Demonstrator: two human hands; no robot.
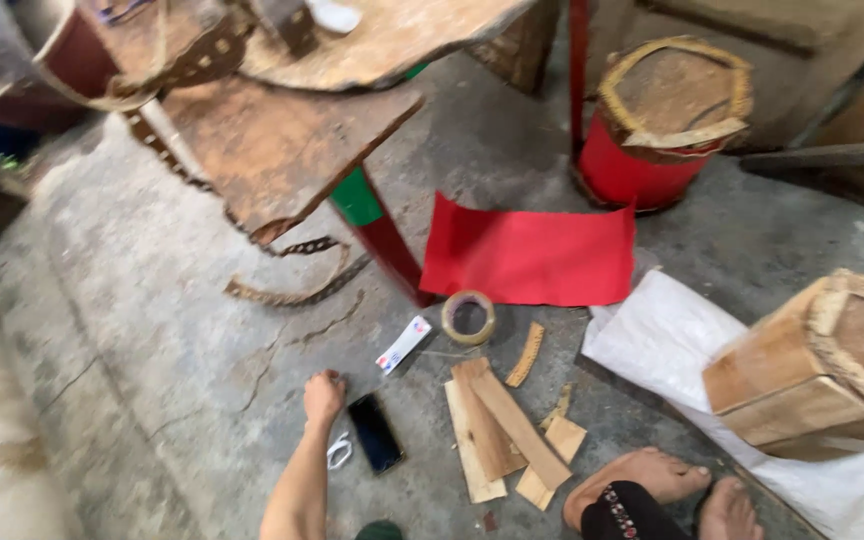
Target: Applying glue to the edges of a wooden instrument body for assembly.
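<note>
My left hand (324, 395) reaches down from the bottom edge, its fingers curled into a fist that rests on the concrete floor, with nothing visible in it. Just to its right lies a black phone (374, 432), face up, and a white cord (339, 452) is coiled beside my wrist. A small white packet with red and blue marks (403, 345) lies a little further ahead, near a roll of brown tape (468, 318). My right hand is out of view. My bare feet (652, 478) show at the lower right.
Several thin wooden slats (500, 432) are stacked right of the phone. A red sheet (532, 255) lies flat beyond the tape. A red drum shell (657, 150) stands behind it. An unpainted wooden drum body (822, 365) sits on white sacking (667, 335). A rough table's red-green leg (377, 230) and punched leather strips (287, 293) are at centre.
</note>
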